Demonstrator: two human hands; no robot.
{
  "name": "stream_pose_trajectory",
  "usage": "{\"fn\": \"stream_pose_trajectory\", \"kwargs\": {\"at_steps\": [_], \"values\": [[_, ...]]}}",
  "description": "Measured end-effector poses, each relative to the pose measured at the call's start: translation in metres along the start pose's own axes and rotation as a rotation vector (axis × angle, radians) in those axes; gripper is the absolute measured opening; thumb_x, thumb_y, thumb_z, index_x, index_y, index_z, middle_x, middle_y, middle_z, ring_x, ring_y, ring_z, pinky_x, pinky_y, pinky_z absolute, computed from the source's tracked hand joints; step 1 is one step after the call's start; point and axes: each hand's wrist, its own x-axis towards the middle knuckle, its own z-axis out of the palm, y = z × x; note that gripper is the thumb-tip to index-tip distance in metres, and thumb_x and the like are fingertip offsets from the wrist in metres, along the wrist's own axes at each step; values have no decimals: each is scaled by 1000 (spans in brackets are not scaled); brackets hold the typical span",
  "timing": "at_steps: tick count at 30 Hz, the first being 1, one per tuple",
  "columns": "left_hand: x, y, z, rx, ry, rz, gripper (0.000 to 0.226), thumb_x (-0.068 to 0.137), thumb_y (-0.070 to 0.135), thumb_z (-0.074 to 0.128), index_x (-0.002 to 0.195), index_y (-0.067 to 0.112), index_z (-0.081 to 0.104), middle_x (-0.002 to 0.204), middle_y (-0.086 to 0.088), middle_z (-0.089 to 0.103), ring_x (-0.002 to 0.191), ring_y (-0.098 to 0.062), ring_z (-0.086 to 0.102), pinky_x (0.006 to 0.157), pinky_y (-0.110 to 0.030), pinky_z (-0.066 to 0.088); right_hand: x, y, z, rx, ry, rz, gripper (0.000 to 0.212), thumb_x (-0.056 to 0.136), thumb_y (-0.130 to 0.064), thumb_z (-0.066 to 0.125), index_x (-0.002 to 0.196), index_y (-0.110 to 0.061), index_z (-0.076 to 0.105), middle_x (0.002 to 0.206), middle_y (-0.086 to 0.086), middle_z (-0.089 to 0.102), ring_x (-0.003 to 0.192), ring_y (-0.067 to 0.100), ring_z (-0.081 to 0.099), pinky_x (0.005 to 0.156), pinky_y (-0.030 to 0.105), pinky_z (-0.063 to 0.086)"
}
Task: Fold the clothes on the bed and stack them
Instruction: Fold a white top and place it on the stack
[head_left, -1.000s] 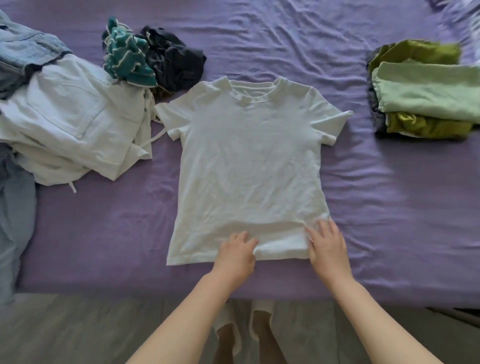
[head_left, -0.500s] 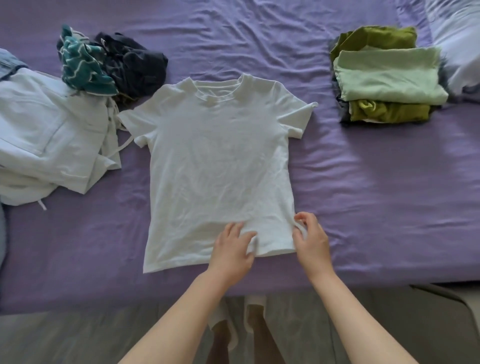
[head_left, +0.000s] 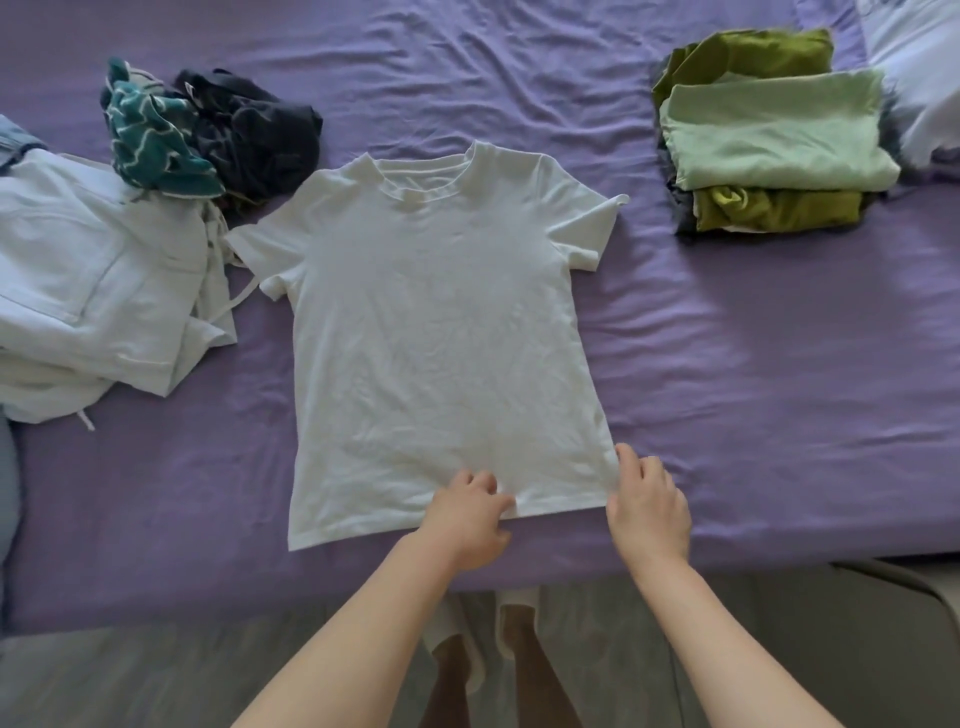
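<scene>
Since half a second ago the right hand (head_left: 647, 512) has slid from on top of the hem corner to just outside it, and its fingers, then curled over the cloth, now lie looser along the shirt's right edge. The left hand (head_left: 467, 514) has hardly shifted.

The right fingers (head_left: 631, 460) are bent and touch the side seam at the lower right corner; whether the thumb has cloth pinched beneath it cannot be told. The left fingers (head_left: 480, 480) are curled down onto the hem near its middle, pressing or lightly gathering the fabric, most likely to pin it while the other hand tugs the corner square.

The white T-shirt (head_left: 441, 332) lies face up and spread flat in the middle of the purple bed (head_left: 753, 389), collar away from the person, both sleeves out, which suits a fold starting from the side. It is not yet folded.

To the right, well apart, sits the folded stack (head_left: 774, 135) of green garments, presumably where the shirt will go. To the left wait the unfolded pieces: a pale garment (head_left: 98, 291), a teal patterned item (head_left: 150, 140) and a dark one (head_left: 254, 135), near the shirt's left sleeve.
</scene>
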Motion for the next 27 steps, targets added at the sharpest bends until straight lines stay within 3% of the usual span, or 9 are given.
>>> {"fn": "stream_pose_trajectory", "kwargs": {"at_steps": [2, 5, 7, 10, 12, 17, 22, 25, 27], "values": [[4, 2, -8, -28, -21, -23, 39, 95, 35, 43, 131, 26, 52, 133, -5, 47, 122, -29, 43, 96, -37, 39, 1, -6, 0, -4, 84, -136, 57, 74, 3, 62, 130, -8, 54, 118, 18, 57, 104, 38, 56, 82, 45, 46], [15, 2, -21, -98, 58, -59, 39, 99, 26, 39, 136, 22, 50, 135, -7, 48, 124, -29, 43, 100, -37, 38, 13, -23, -3, -115, -114, -412, 61, 89, -5, 46, 146, -20, 29, 157, 11, 17, 145, 28, 15, 110, 41, 25], [25, 0, -31, -145, 145, -84, 40, 99, 22, 39, 138, 20, 47, 139, -6, 46, 127, -27, 39, 104, -36, 35, 25, -30, -5, -200, -208, -438, 53, 93, -11, 42, 144, -22, 32, 157, 7, 15, 145, 23, 11, 112, 41, 19], [35, -5, -43, -226, 188, -98, 40, 99, 21, 40, 138, 19, 46, 141, -5, 43, 131, -25, 34, 106, -36, 34, 37, -41, -17, -226, -191, -334, 35, 93, -19, 40, 127, -22, 49, 137, 1, 45, 129, 19, 38, 104, 37, 28], [41, -9, -52, -272, 206, -105, 40, 98, 22, 42, 138, 20, 46, 142, -5, 41, 133, -24, 30, 105, -38, 36, 47, -49, -23, -183, -136, -344, 33, 94, -22, 39, 125, -22, 49, 132, -1, 49, 124, 20, 41, 102, 35, 31], [67, -29, -82, -269, 267, -99, 42, 97, 24, 44, 139, 23, 44, 148, -4, 33, 137, -22, 23, 104, -35, 34, 86, -80, -34, -53, -184, -395, 56, 97, -19, 41, 149, -24, 20, 159, 5, 8, 146, 22, 8, 114, 36, 19], [109, -54, -123, -217, 333, -62, 45, 96, 28, 46, 141, 26, 41, 150, -4, 30, 138, -21, 22, 106, -32, 31, 150, -111, -54, -118, -128, -360, 63, 96, -19, 42, 151, -24, 11, 159, 6, 0, 146, 24, 1, 115, 37, 18], [134, -67, -153, -57, 294, -68, 57, 97, 47, 41, 149, 33, 23, 160, -5, 6, 147, -25, -3, 117, -45, 5, 190, -128, -67, -179, -106, -355, 64, 98, -27, 40, 151, -28, 5, 160, 6, -6, 146, 27, -4, 115, 40, 17], [150, -75, -171, 26, 261, -48, 68, 94, 58, 37, 151, 36, 7, 160, -4, -12, 146, -26, -18, 115, -51, -9, 213, -133, -73, -251, -112, -379, 63, 99, -32, 37, 151, -33, 1, 159, 5, -11, 146, 29, -10, 116, 43, 11]]}}
